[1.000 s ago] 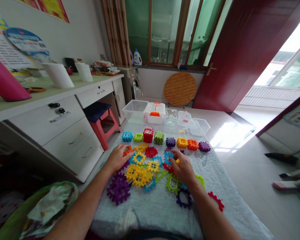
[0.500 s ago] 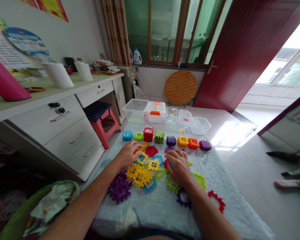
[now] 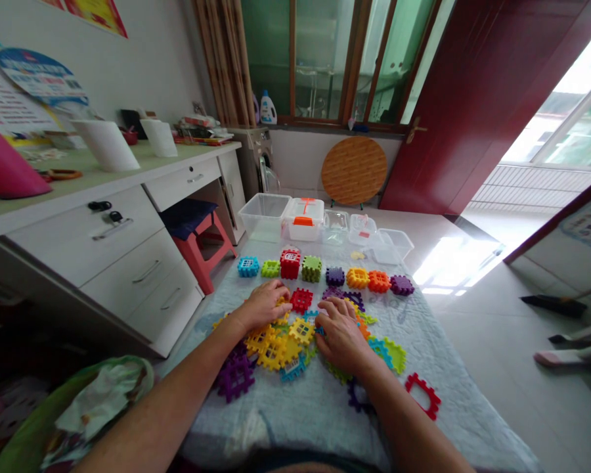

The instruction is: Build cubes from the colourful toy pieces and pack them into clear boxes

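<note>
My left hand [image 3: 266, 304] lies over the left part of a pile of toothed plastic building pieces, fingers stretched out beside a red square piece [image 3: 302, 300] and over yellow ones. My right hand [image 3: 341, 335] rests on the right part of the pile, fingers apart and bent downward near a blue piece; its palm hides several pieces. Between the hands lie a yellow window piece [image 3: 302, 331] and more yellow pieces [image 3: 274, 353]. Purple pieces [image 3: 237, 378] sit left of them. A red ring-shaped piece [image 3: 423, 396] lies apart at the right.
Behind the pile runs a row of stacked pieces by colour, including a red stack [image 3: 290, 264] and an orange stack [image 3: 379, 281]. Clear plastic bins [image 3: 264, 217] and a lidded box [image 3: 305, 220] stand at the far edge of the cloth-covered table [image 3: 453, 368]. A stool [image 3: 199, 246] stands left.
My left hand has moved slightly right and nearer, towards the red square piece. My right hand has shifted a little left, and blue and orange pieces now show to its right.
</note>
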`<state>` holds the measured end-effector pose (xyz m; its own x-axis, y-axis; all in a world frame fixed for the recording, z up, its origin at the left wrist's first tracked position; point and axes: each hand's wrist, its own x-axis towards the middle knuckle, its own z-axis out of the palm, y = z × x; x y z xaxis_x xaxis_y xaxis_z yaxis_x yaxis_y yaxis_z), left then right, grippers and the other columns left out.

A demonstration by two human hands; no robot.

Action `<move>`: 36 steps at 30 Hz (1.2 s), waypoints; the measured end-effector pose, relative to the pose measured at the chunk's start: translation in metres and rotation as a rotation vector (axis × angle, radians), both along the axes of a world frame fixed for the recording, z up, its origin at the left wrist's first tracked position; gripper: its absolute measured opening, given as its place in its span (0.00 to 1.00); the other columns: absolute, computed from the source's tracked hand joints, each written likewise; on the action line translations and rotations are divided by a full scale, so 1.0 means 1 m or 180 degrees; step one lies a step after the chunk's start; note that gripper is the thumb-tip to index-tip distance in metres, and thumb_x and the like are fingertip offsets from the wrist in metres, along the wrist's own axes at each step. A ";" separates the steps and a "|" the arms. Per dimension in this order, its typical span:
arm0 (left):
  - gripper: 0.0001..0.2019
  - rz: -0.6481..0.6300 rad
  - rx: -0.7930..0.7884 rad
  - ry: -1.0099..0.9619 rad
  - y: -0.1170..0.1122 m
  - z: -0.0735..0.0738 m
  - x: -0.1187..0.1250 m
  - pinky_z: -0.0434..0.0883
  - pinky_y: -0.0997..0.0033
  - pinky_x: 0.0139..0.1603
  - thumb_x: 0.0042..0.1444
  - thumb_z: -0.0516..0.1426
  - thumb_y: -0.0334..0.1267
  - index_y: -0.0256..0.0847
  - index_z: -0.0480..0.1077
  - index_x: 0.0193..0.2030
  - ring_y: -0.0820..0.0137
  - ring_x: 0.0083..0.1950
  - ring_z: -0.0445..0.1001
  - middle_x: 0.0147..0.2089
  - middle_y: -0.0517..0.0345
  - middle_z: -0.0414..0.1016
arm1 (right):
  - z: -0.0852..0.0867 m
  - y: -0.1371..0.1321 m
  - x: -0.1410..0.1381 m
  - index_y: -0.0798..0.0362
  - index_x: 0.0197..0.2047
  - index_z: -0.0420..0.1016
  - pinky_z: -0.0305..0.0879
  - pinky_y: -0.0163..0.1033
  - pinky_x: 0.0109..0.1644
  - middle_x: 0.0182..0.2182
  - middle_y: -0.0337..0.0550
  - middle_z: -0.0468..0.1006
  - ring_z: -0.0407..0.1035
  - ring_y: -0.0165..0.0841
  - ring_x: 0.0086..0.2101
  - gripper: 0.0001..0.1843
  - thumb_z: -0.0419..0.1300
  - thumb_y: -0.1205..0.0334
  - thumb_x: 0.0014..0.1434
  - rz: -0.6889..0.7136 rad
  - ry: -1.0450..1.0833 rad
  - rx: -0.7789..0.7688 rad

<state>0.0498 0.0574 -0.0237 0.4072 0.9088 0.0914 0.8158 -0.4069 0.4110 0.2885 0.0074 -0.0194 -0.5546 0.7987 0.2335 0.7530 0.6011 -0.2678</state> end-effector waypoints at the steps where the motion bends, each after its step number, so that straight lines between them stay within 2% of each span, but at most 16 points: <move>1: 0.11 -0.0065 -0.0077 -0.0023 -0.002 0.004 0.000 0.66 0.65 0.51 0.56 0.55 0.45 0.41 0.74 0.37 0.64 0.46 0.71 0.44 0.53 0.70 | 0.000 0.000 0.000 0.51 0.37 0.72 0.46 0.53 0.61 0.51 0.47 0.69 0.53 0.44 0.55 0.06 0.59 0.65 0.53 0.0015 0.0016 -0.0010; 6: 0.12 -0.0328 -0.0262 -0.0445 -0.011 0.019 -0.006 0.67 0.68 0.52 0.58 0.53 0.44 0.41 0.73 0.39 0.65 0.47 0.71 0.45 0.53 0.71 | -0.002 0.002 -0.001 0.51 0.38 0.71 0.49 0.51 0.59 0.45 0.45 0.72 0.58 0.42 0.51 0.07 0.58 0.68 0.53 0.0143 0.0173 -0.0085; 11: 0.13 0.0130 -0.0087 -0.0792 -0.014 0.018 -0.027 0.66 0.64 0.56 0.56 0.55 0.46 0.41 0.72 0.42 0.63 0.51 0.71 0.48 0.53 0.72 | -0.007 0.005 0.001 0.50 0.54 0.66 0.53 0.48 0.57 0.49 0.47 0.68 0.58 0.41 0.50 0.25 0.60 0.69 0.51 0.0122 0.0461 -0.0179; 13: 0.14 0.0365 -0.0109 -0.0844 -0.015 0.013 -0.039 0.67 0.63 0.55 0.54 0.55 0.47 0.41 0.73 0.41 0.62 0.49 0.72 0.47 0.52 0.73 | -0.008 0.005 0.003 0.50 0.56 0.64 0.55 0.46 0.56 0.49 0.47 0.67 0.59 0.40 0.50 0.28 0.60 0.70 0.51 0.0136 0.0552 -0.0288; 18: 0.16 0.0810 -0.0472 -0.1303 -0.017 -0.001 -0.060 0.71 0.66 0.43 0.51 0.57 0.51 0.41 0.74 0.39 0.63 0.40 0.74 0.39 0.55 0.76 | -0.002 0.004 0.007 0.49 0.50 0.68 0.60 0.41 0.52 0.44 0.44 0.68 0.63 0.37 0.45 0.21 0.58 0.72 0.53 0.0121 0.0931 -0.0572; 22: 0.19 0.0886 -0.0733 -0.1666 -0.019 -0.008 -0.058 0.71 0.70 0.36 0.50 0.59 0.52 0.40 0.74 0.41 0.66 0.34 0.74 0.33 0.57 0.77 | 0.002 0.005 0.009 0.50 0.48 0.68 0.62 0.38 0.42 0.36 0.40 0.68 0.64 0.33 0.36 0.20 0.59 0.72 0.51 0.0101 0.1138 -0.0703; 25: 0.19 0.0817 -0.0799 -0.1821 -0.021 -0.011 -0.050 0.71 0.70 0.36 0.49 0.60 0.51 0.39 0.73 0.42 0.67 0.34 0.74 0.35 0.56 0.77 | 0.001 0.007 0.011 0.51 0.48 0.69 0.62 0.36 0.37 0.32 0.37 0.67 0.63 0.30 0.31 0.19 0.59 0.71 0.52 0.0071 0.1351 -0.0755; 30: 0.18 0.0784 -0.0875 -0.2097 -0.024 -0.012 -0.044 0.71 0.69 0.38 0.50 0.60 0.49 0.38 0.72 0.42 0.67 0.35 0.75 0.36 0.55 0.78 | -0.004 0.011 0.015 0.52 0.47 0.71 0.62 0.35 0.36 0.30 0.37 0.69 0.65 0.30 0.31 0.18 0.59 0.70 0.52 -0.0078 0.1765 -0.0879; 36: 0.16 0.1025 -0.0441 -0.1901 -0.024 -0.015 -0.055 0.72 0.68 0.43 0.50 0.60 0.49 0.39 0.73 0.40 0.65 0.38 0.76 0.37 0.56 0.79 | -0.004 0.018 0.029 0.51 0.37 0.72 0.63 0.36 0.38 0.31 0.39 0.69 0.65 0.31 0.32 0.05 0.57 0.65 0.56 -0.0354 0.2105 -0.0579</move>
